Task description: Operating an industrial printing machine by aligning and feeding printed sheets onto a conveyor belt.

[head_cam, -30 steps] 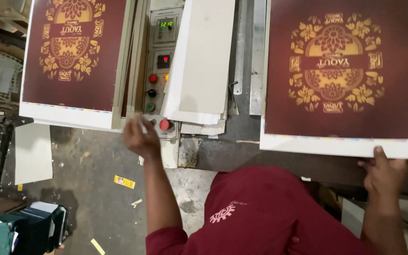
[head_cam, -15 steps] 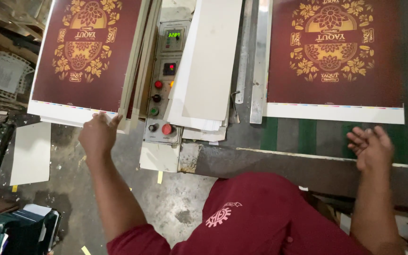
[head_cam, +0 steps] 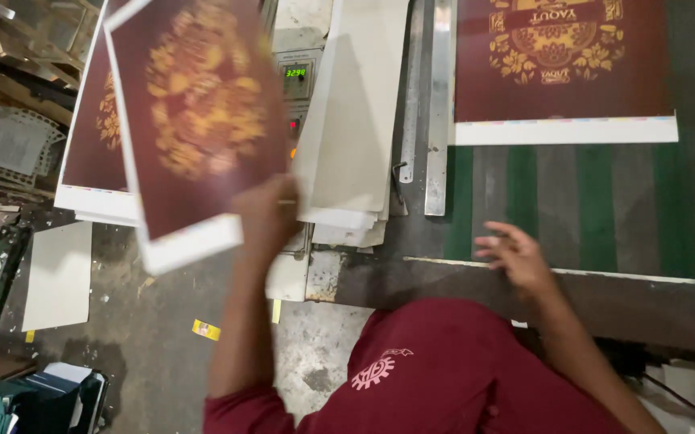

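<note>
My left hand grips the lower right corner of a maroon printed sheet with a gold ornament and a white margin. The sheet is lifted and tilted, blurred by motion, above the stack of like sheets at the left. My right hand hovers with fingers spread over the near edge of the green-and-grey striped feed table, holding nothing. Another maroon sheet lies flat on that table, farther in.
A control panel with a green digital display sits between the stack and a pile of white boards. A metal guide rail runs along the table's left side. A white board and scraps lie on the concrete floor.
My left hand took hold of the top sheet from the left stack and lifted it up and right. The right-hand sheet has slid farther into the machine. My right hand drew back to the table edge.
</note>
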